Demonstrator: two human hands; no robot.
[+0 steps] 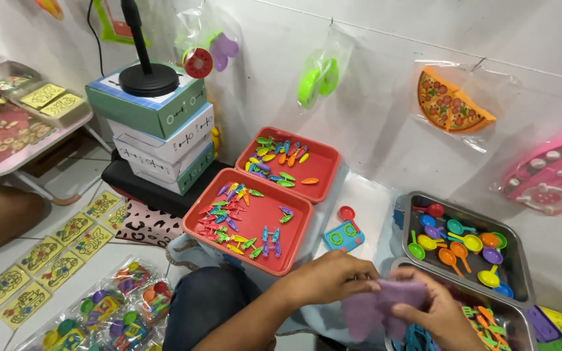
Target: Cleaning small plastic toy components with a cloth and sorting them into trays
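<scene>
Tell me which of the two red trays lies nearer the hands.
The front red tray, just left of the left hand; the other red tray sits behind it, by the wall.

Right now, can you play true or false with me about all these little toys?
1. Both hands hold a purple toy piece. True.
2. The two red trays are bare. False: the near red tray and the far red tray both hold small colourful toy pieces.
3. The metal tray holds toy pans and spoons in many colours. True.
4. A toy pizza in a clear bag lies on the floor. False: it hangs on the white wall.
5. A black stand sits on stacked boxes. True.
6. The left hand rests in the near red tray. False: it grips the purple piece with the right hand.
</scene>
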